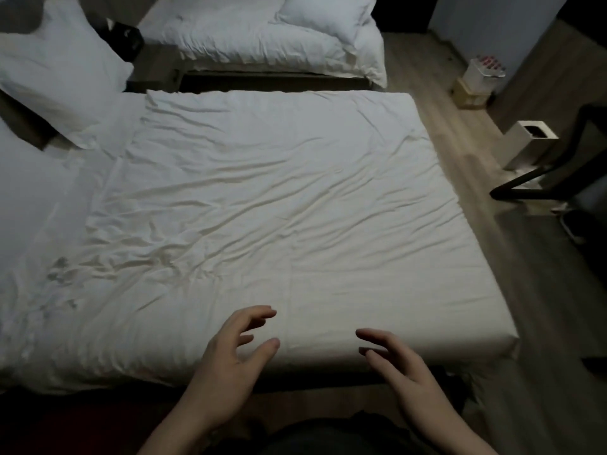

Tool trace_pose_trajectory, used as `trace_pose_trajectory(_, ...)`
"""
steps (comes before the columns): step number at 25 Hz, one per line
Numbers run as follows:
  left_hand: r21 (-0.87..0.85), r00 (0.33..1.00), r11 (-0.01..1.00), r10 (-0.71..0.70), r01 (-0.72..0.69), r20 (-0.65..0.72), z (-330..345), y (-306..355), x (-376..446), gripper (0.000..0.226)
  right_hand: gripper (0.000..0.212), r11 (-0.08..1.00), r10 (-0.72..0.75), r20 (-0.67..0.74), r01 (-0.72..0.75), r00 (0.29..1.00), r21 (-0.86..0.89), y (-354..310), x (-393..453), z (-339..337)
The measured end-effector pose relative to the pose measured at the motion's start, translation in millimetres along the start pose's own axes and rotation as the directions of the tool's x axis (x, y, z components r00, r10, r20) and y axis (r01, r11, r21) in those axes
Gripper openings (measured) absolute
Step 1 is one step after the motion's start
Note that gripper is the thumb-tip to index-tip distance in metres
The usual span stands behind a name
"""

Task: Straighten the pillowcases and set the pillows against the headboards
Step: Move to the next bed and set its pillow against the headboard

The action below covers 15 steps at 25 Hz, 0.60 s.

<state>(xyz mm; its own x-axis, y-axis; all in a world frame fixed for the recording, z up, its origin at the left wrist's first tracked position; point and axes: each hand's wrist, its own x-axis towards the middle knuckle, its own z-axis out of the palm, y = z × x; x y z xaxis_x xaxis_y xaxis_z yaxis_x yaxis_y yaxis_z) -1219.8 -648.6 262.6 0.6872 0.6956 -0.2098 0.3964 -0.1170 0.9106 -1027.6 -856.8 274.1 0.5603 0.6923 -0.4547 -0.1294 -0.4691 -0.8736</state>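
Note:
A white pillow [56, 64] leans at the far left end of the near bed [262, 198], against a dark headboard [23, 123]. The near bed's white cover is wrinkled. A second white pillow [323, 14] lies loose on the far bed [246, 37], at its right part. My left hand [230, 359] and my right hand [400, 366] hover over the near bed's front edge, fingers spread and curled, holding nothing. Both hands are far from either pillow.
A nightstand [154, 67] with a dark object [123, 36] stands between the beds at the left. On the wooden floor at the right stand a white bin [525, 146], a small box with a white container [476, 80], and a black chair frame [542, 172].

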Motion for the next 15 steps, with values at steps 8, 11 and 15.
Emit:
trace_pose_trajectory(8, -0.055, 0.997, 0.996, -0.074, 0.073, -0.02, 148, 87, 5, 0.045, 0.026, 0.999, -0.046, 0.029, 0.046, 0.999, 0.009, -27, 43, -181)
trace_pose_trajectory(11, -0.033, 0.996, 0.996, -0.082, 0.082, -0.024, 161, 91, 18, 0.047, 0.027, 0.994, -0.105, 0.02, 0.104, 0.994, 0.031, -35, 56, -203)
trace_pose_trajectory(15, 0.003, 1.0, 1.0, -0.027, 0.027, 0.011, 197, 96, 66, 0.033, 0.024, 0.995, -0.074, -0.086, 0.08, 0.993, 0.06, 2, 61, -230)
